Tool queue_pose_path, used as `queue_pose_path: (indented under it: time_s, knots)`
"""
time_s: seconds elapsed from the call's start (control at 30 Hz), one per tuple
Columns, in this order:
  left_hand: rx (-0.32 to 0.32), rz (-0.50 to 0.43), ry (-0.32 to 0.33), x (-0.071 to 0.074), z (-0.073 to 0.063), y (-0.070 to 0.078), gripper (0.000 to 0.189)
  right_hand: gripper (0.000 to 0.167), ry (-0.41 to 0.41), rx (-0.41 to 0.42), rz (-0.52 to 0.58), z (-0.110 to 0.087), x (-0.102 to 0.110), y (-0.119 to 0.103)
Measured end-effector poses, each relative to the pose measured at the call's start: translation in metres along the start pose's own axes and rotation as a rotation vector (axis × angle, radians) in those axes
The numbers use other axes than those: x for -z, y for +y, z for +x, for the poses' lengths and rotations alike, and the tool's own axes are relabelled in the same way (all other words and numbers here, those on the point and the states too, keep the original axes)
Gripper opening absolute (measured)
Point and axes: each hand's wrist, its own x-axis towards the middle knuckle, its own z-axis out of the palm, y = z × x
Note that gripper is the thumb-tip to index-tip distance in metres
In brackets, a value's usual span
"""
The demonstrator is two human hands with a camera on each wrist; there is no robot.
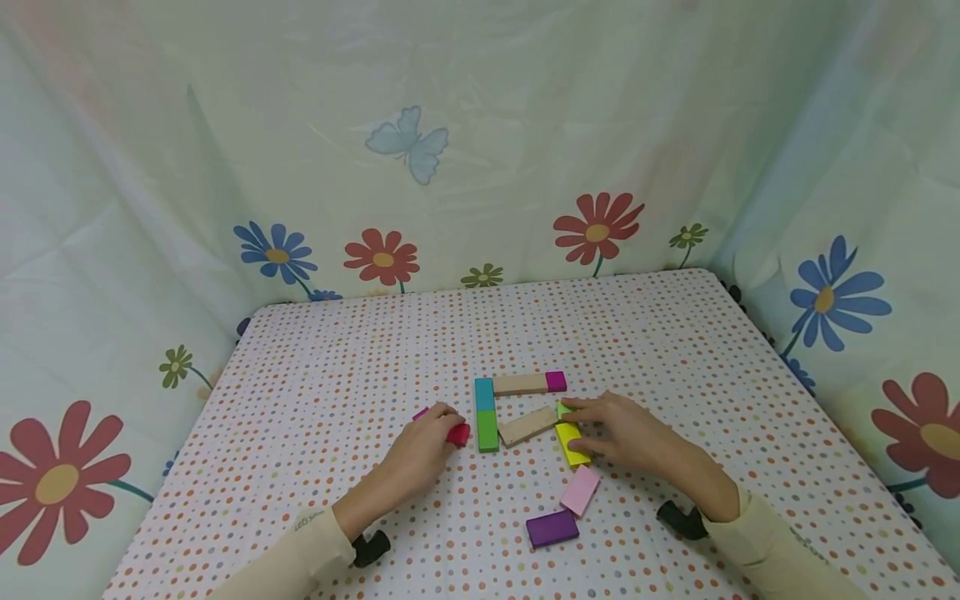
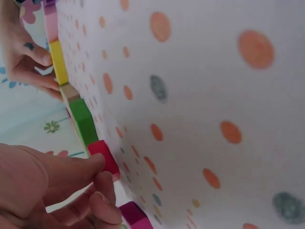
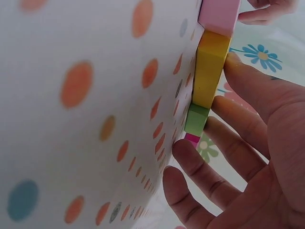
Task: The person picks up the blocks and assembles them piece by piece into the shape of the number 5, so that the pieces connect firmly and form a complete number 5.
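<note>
My left hand (image 1: pixel 424 446) pinches a red block (image 2: pixel 106 160) between thumb and fingers, low on the tabletop. A magenta block (image 2: pixel 135 214) lies beside that hand, mostly covered by it in the head view. My right hand (image 1: pixel 624 429) rests its fingertips along a yellow block (image 1: pixel 572 444) and a light green block (image 3: pixel 196 119), with fingers spread and lightly bent. Between the hands, a green block (image 1: pixel 487 431) and a blue block (image 1: pixel 484 394) stand end to end in a column. A plain wooden block (image 1: pixel 527 427) slants from the green block toward the light green one.
Another wooden block (image 1: pixel 520 384) extends right from the blue block to a small magenta block (image 1: pixel 556 382). Nearer the person lie a pink block (image 1: pixel 581 491) and a purple block (image 1: pixel 552 529). The dotted tablecloth (image 1: pixel 360 358) meets a flowered curtain (image 1: pixel 480 167) behind.
</note>
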Motion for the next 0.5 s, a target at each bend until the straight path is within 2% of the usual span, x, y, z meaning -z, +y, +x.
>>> queue_pose_path:
  time_s: [0.27, 0.5]
  knots:
    - [0.002, 0.020, 0.018, -0.0034, 0.0021, -0.0029, 0.030, 0.044, 0.004, 0.012, -0.010, 0.0000, -0.0001, 0.0001]
    - [0.033, 0.010, 0.029, -0.0014, 0.0016, -0.0022, 0.030, 0.044, -0.002, 0.005, -0.001, -0.0003, 0.0003, -0.0004]
